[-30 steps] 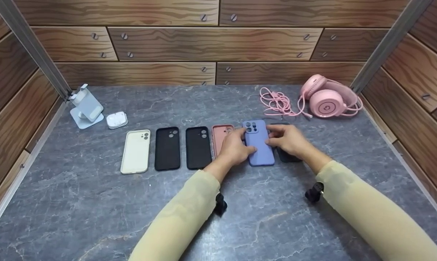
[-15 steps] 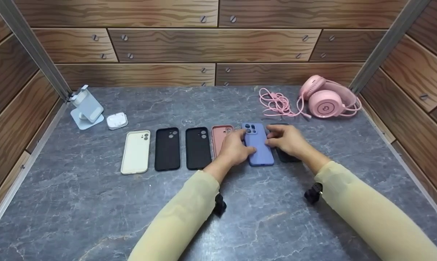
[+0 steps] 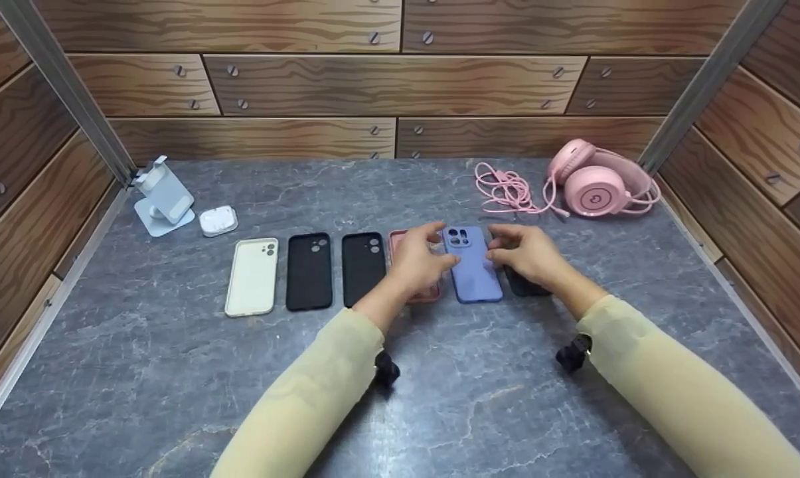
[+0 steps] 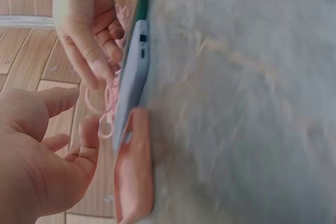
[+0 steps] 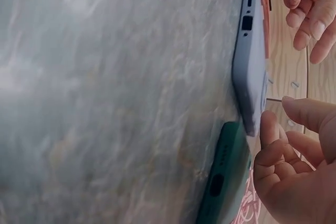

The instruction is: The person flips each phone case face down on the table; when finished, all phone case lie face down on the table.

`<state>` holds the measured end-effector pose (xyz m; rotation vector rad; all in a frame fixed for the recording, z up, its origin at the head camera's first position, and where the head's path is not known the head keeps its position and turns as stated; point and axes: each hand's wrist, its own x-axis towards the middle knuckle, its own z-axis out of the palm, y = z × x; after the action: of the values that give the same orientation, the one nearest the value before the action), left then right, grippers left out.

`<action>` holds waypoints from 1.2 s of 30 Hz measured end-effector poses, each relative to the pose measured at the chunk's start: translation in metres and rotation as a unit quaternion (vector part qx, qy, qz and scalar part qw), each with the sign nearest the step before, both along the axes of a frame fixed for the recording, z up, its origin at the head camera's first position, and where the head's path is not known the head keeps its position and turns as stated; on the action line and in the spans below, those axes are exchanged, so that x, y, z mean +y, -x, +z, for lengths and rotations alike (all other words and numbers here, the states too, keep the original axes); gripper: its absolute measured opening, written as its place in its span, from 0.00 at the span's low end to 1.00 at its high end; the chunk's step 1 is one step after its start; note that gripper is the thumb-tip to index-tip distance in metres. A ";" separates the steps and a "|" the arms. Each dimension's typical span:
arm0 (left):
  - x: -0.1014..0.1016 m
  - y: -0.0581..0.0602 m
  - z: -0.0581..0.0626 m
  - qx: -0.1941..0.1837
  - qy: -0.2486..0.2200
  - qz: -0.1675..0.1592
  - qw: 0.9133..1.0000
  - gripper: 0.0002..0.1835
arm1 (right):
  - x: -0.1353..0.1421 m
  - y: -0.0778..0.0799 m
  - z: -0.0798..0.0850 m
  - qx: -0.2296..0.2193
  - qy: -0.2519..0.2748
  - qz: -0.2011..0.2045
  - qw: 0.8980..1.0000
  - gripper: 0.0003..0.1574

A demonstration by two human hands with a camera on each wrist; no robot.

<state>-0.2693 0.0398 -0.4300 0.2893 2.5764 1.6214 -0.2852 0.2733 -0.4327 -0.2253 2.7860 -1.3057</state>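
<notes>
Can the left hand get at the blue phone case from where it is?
Looks like yes. The left hand is open beside the blue phone case, with nothing visible between them. The right hand is on the opposite side, leaving the left edge free.

Pale-yel. sleeves (image 3: 301, 393), blk wrist cams (image 3: 573, 353).

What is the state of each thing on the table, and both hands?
White phone case, hollow side up.
Left black phone case, hollow side up.
Right black phone case, hollow side up.
Pink phone case, hollow side up, partly covered.
Periwinkle phone case, back up.
Dark green phone case, partly covered.
Phone stand, upright.
Small white box, unclear if shut.
Pink headphones, cable loosely bundled.
Left hand, open, holding nothing.
Right hand, relaxed, contact unclear.
</notes>
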 end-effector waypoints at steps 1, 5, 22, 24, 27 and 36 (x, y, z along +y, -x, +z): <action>-0.005 0.001 0.001 0.007 -0.006 0.001 1.000 0.35 | -0.002 0.000 0.001 0.000 0.007 0.001 1.000 0.37; -0.025 0.003 0.004 0.021 -0.031 0.004 0.999 0.35 | -0.009 -0.001 0.005 -0.005 0.027 0.008 1.000 0.37; -0.070 0.007 -0.009 0.022 -0.007 0.036 0.999 0.30 | -0.050 -0.006 0.005 0.000 0.035 0.032 0.999 0.35; -0.071 0.008 -0.012 0.023 -0.004 0.038 0.999 0.29 | -0.055 -0.006 0.003 -0.009 0.030 0.033 0.999 0.36; -0.074 0.008 -0.015 0.018 0.000 0.041 0.999 0.28 | -0.063 -0.006 0.002 -0.023 0.027 0.036 0.999 0.37; -0.078 0.009 -0.023 -0.001 0.035 0.037 0.999 0.28 | -0.081 -0.005 -0.003 -0.036 0.003 0.042 0.998 0.37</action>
<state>-0.2778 -0.0386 -0.4535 0.1908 2.6659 1.5484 -0.2802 0.1919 -0.4359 -0.2856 2.6815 -1.2779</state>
